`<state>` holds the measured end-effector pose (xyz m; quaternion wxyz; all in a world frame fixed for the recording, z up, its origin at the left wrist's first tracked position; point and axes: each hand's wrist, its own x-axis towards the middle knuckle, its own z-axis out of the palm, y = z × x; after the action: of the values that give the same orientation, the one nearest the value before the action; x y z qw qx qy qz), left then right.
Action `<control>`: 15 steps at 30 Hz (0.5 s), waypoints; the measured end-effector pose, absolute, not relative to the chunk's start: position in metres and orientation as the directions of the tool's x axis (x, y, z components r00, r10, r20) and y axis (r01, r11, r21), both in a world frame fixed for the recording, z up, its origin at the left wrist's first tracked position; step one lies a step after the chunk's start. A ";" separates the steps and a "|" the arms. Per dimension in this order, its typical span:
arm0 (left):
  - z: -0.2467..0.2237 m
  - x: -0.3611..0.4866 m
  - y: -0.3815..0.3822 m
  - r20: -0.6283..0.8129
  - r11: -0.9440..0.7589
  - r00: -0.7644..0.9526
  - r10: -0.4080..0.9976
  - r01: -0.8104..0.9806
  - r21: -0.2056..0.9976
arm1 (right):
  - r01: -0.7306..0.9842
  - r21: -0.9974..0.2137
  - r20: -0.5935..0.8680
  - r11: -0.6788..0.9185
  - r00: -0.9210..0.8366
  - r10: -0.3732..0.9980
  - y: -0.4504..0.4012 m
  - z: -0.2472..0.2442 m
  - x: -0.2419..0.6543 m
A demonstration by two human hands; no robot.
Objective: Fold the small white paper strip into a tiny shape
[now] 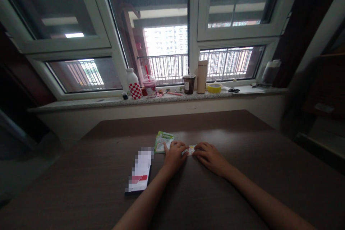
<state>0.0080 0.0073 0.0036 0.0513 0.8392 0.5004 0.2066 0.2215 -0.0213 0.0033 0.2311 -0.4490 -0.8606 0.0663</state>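
Observation:
A small, pale printed piece of paper or packet (191,150) lies low at the tabletop between my hands. My left hand (175,154) has its fingers bent over the left end of it, while one finger stretches onto a green and white printed packet (163,139). At the opposite end, the bent fingertips of my right hand (210,156) press on the same piece. Both palms face down, and the fingers cover part of it. Left of my left forearm lies a phone (141,170) with a lit white screen, partly blurred out.
The brown table (107,143) reaches toward a window sill (107,103). Along the sill stand a red-checked white bottle (134,84), a pink drink cup (149,86), a dark drink cup (189,84), a tan flask (202,77), yellow tape (214,88) and black scissors (234,90).

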 end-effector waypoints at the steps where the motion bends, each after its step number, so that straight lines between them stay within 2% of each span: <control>1: 0.004 0.008 0.007 0.296 -0.501 0.420 0.858 0.813 0.296 | 0.742 -0.324 0.336 0.588 -0.490 0.804 -0.021 0.003 0.222; 15: 0.009 0.010 0.009 0.253 -0.489 0.428 0.868 0.824 0.286 | 0.705 -0.356 0.364 0.614 -0.500 0.786 -0.018 0.001 0.223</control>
<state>0.0102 0.0086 0.0088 0.0595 0.8428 0.5018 0.1853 0.2233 -0.0180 0.0008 0.2515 -0.4320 -0.8623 0.0806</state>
